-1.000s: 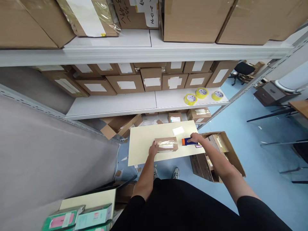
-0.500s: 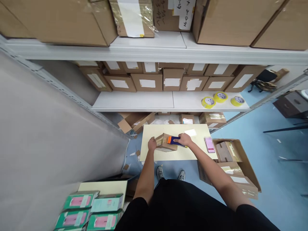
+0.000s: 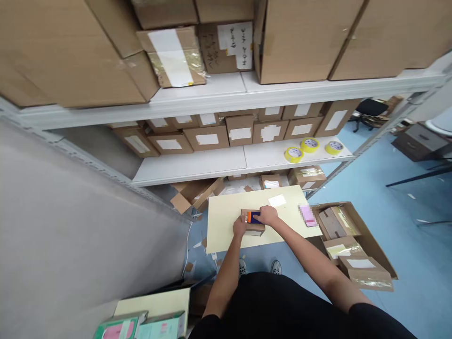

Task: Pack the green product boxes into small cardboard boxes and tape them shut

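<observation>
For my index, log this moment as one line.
left hand: at left end of cardboard box | right hand: holding blue-orange tape dispenser at box top | box: on cream tabletop

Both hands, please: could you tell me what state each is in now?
Left hand: against the left end of the box; its grip cannot be told.
Right hand: closed, holding the blue-and-orange tool.

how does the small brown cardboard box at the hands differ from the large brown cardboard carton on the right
The small brown cardboard box sits on the cream rectangular tabletop; the large brown cardboard carton stands beside it, lower down. The box is much smaller than the carton. The left hand touches the box; neither hand touches the carton. Both are brown cardboard.
</observation>
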Motion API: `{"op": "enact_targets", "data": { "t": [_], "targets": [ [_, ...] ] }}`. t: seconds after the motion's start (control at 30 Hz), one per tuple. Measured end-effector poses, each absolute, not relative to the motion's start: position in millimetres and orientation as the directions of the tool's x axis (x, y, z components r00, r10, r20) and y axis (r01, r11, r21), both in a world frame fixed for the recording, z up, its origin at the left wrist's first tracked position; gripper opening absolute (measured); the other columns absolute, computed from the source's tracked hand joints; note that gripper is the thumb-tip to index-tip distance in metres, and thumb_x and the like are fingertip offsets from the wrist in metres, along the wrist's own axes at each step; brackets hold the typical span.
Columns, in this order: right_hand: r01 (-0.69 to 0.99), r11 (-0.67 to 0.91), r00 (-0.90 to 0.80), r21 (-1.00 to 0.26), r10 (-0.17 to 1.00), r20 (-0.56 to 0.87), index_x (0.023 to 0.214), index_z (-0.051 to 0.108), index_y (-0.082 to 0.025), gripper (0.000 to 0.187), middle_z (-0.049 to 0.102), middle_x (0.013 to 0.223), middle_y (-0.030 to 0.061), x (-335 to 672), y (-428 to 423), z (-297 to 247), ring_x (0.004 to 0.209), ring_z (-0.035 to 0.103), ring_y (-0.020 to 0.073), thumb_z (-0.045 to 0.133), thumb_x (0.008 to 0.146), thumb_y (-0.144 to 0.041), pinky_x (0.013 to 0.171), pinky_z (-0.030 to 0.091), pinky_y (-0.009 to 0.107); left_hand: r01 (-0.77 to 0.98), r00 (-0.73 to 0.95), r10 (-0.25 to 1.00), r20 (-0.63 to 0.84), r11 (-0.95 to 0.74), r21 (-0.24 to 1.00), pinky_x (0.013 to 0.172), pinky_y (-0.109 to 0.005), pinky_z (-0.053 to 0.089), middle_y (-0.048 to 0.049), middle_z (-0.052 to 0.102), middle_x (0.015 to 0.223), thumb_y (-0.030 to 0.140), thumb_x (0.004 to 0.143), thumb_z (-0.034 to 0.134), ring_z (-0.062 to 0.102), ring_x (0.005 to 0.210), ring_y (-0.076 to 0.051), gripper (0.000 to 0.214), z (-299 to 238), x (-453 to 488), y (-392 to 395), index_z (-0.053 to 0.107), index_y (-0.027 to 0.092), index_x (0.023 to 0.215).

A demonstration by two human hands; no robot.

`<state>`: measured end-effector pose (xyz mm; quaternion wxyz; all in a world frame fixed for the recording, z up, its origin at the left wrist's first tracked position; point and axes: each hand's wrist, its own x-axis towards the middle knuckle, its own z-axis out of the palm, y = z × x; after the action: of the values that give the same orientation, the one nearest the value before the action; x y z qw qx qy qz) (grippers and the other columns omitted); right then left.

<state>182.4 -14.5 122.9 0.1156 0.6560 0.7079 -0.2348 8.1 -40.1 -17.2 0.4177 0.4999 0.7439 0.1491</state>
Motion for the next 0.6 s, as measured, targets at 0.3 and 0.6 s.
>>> {"op": "enact_targets", "data": {
  "t": [0.3, 0.6],
  "targets": [
    [0.988, -0.106, 0.04, -0.112, 0.879, -0.475, 0.101, 0.079, -0.017, 0.056, 0.079, 0.108, 0.0201, 353.6, -64.9, 114.9, 0.102, 0.075, 0.0329, 0.062, 0.093, -0.069, 0.077, 0.049, 0.033, 0.668, -0.068, 0.884, -0.463, 0.384, 0.637, 0.096, -0.038, 0.052, -0.0153, 0.076, 0.127, 0.061, 0.107, 0.023, 0.07, 0.119, -0.032, 0.067, -16.5, 65.8, -35.9, 0.071, 0.02, 0.129],
    [0.965, -0.153, 0.023, -0.213, 0.859, -0.511, 0.091, 0.078, -0.017, 0.055, 0.08, 0.098, 0.0146, 337.1, -64.6, 80.8, 0.091, 0.074, 0.0263, 0.06, 0.095, -0.068, 0.065, 0.04, 0.028, 0.599, -0.083, 0.883, -0.462, 0.414, 0.685, 0.103, -0.033, 0.051, -0.0116, 0.074, 0.133, 0.058, 0.108, 0.032, 0.067, 0.127, -0.028, 0.059, -23.2, 12.0, -16.8, 0.074, 0.02, 0.125]
  ]
}}
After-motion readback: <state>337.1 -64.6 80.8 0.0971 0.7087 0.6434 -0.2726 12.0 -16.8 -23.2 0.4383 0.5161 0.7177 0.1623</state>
